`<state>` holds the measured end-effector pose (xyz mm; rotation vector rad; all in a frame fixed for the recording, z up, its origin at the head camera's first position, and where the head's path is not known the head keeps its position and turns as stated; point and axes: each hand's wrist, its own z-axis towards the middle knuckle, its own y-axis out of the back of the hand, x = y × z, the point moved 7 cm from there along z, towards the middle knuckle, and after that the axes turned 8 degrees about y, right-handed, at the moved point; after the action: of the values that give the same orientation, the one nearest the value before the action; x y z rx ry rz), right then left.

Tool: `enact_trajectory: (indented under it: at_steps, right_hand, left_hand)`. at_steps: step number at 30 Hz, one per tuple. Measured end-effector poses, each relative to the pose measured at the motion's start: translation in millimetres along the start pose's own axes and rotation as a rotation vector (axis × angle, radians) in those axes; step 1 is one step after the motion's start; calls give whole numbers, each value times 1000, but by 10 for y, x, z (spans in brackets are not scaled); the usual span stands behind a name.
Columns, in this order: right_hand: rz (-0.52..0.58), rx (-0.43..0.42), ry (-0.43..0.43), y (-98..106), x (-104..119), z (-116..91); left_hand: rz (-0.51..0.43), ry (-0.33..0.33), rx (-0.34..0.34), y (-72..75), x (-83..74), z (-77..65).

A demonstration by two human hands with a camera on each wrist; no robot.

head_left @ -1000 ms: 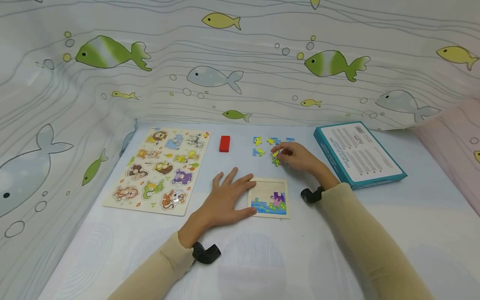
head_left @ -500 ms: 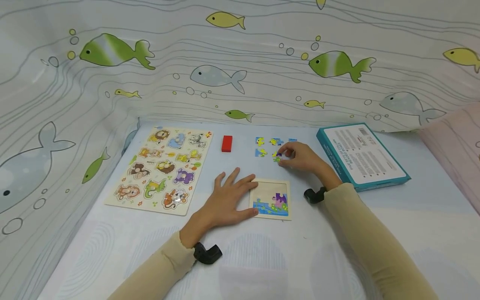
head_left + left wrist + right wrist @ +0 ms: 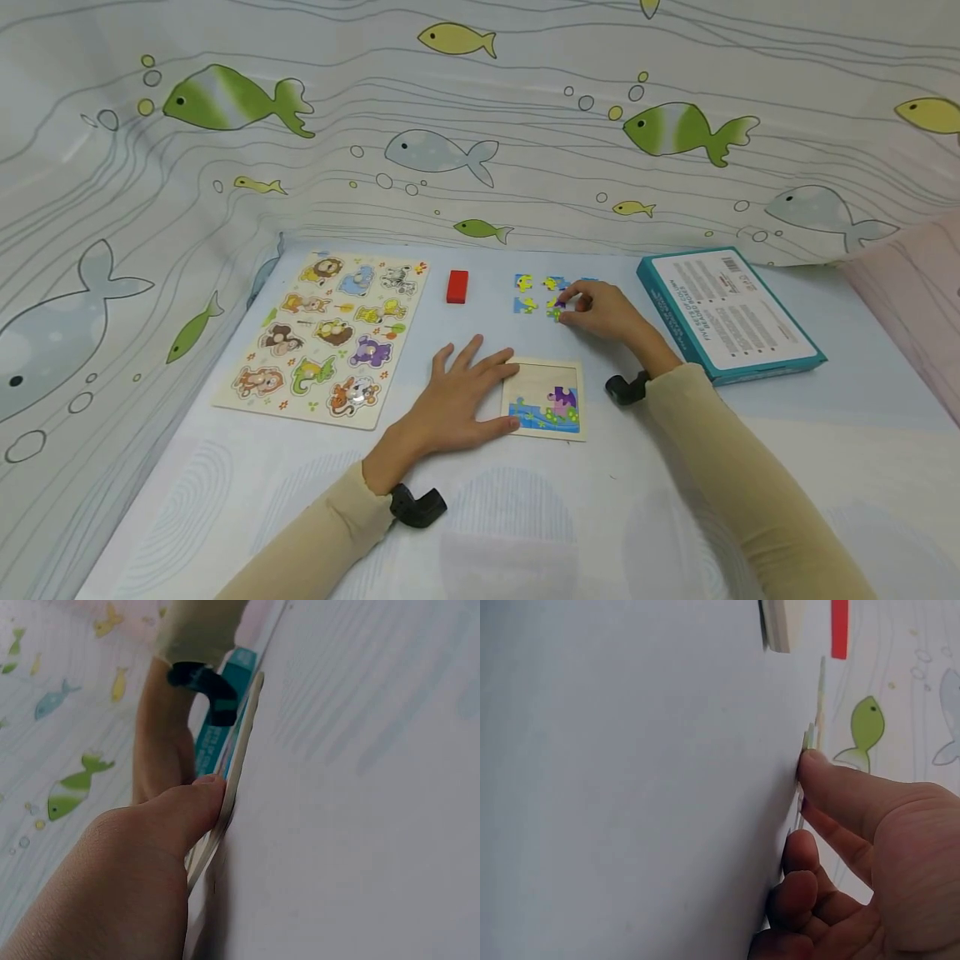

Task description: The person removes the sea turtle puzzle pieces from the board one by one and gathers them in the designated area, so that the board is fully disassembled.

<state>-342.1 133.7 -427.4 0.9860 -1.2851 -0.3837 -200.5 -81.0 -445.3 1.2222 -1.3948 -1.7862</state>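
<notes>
Open counter (image 3: 525,517) runs wide across the near side, below both forearms. The left hand (image 3: 457,400) lies flat with its thumb against the puzzle tray (image 3: 542,377), closing that tray's left flank. The right hand (image 3: 600,310) sits at the loose puzzle pieces (image 3: 536,293), and its forearm slants across the right of the tray. Between tray and pieces a narrow strip of counter lies bare. The red block (image 3: 457,286) stands just left of the pieces, with a lane between it and the animal board (image 3: 330,337). The teal box (image 3: 727,312) walls the right side. The fish-print curtain (image 3: 480,125) shuts off the back and left edges.
</notes>
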Motion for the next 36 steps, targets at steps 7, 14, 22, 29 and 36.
enact_trajectory:
  at_steps: [7,14,22,29,36]
  right_hand:
    - [0,-5,-4,15,-6,9]
    - [33,-20,-12,18,-41,-1]
    - [150,-27,33,31,-96,-153]
    - [208,11,70,15,-52,-379]
    - [235,83,78,-33,-31,-561]
  left_hand:
    - [15,0,3,-18,8,5]
    - [13,-1,0,-24,0,7]
    - [14,-6,1,-11,-7,8]
    - [7,-11,-10,4,-16,8]
    - [17,-24,-27,15,-30,6]
